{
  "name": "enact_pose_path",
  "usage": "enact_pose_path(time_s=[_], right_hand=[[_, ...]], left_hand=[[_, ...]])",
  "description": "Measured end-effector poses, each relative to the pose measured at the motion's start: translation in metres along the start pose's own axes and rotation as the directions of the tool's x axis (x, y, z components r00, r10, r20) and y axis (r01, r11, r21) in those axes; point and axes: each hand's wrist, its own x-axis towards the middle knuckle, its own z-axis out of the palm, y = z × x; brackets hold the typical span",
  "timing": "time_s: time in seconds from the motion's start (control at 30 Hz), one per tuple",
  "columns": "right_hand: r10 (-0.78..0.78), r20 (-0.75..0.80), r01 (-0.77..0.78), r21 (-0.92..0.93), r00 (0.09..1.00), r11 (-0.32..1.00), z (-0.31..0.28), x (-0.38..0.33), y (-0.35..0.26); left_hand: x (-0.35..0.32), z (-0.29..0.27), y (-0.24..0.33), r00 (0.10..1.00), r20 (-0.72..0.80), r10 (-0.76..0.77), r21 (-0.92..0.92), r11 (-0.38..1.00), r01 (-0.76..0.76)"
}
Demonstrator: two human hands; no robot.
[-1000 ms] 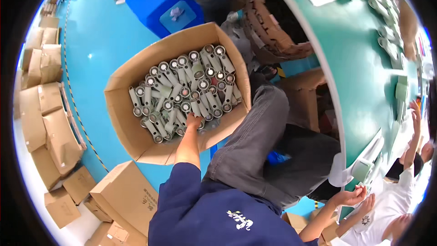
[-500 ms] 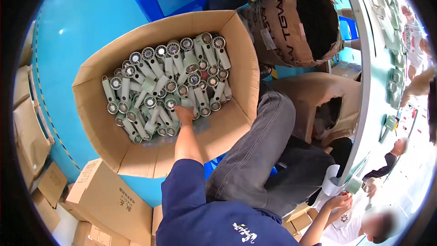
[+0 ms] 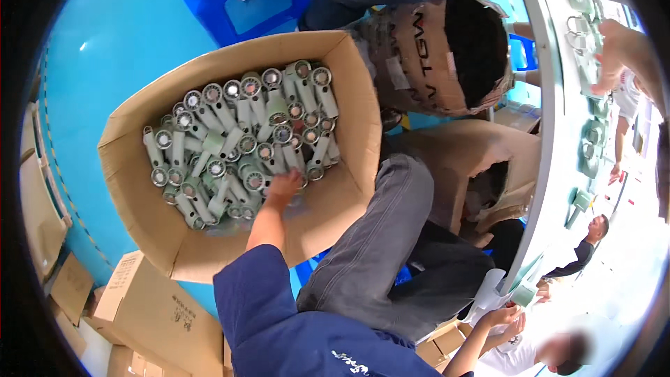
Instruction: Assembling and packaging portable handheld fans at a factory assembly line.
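Note:
My left hand (image 3: 285, 186) reaches down into a large open cardboard box (image 3: 328, 218), among pale-green handheld fans (image 3: 252, 180) with round silver-ringed heads. Its fingers touch the fans near the box's right-hand side, but the fingertips are hidden, so I cannot tell whether they grip one. Beyond my bent knee, at the lower right by the table edge, my right hand (image 3: 506, 317) is closed on a pale-green handheld fan (image 3: 523, 295). A curled white strip (image 3: 488, 287) is beside it.
A white table (image 3: 548, 132) runs along the right with more green fans (image 3: 593, 143) and other people's hands. A round worn cardboard container (image 3: 433, 56) and a torn box (image 3: 467, 160) stand beside it. A blue stool (image 3: 209, 0) is far left; closed cartons (image 3: 157, 307) are near left.
The whole view has shifted, so the box appears lower and further left. My left hand has moved slightly right over the fans. Another person's hand has come over the table's far end.

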Motion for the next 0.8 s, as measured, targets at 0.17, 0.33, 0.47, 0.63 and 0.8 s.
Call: enact_pose_path(time_s=[0.17,0.33,0.47,0.63,0.8], right_hand=[[0.148,0.055,-0.154,0.125,0.987,0.98,0.0,-0.014,0.003],[0.309,-0.061,-0.258,0.408,0.949,0.876,0.024,-0.041,0.019],[0.248,-0.011,-0.231,0.326,0.969,0.917,0.033,-0.051,0.003],[0.434,-0.067,-0.298,0.634,0.898,0.714,-0.027,-0.047,-0.081],[-0.062,0.685,-0.549,0.632,0.726,0.547,-0.091,-0.1,-0.204]], left_hand=[[0.012,0.078,-0.035,0.986,-0.092,-0.143,-0.061,0.989,0.137],[0.05,0.07,-0.013,0.962,0.179,-0.207,-0.017,0.977,0.214],[0.004,0.073,-0.085,0.974,0.203,0.097,0.431,0.885,-0.178],[-0.009,-0.109,-0.043,0.992,-0.03,-0.125,-0.45,0.888,0.098],[-0.099,-0.366,0.121,0.835,-0.551,0.008,-0.566,0.731,-0.381]])
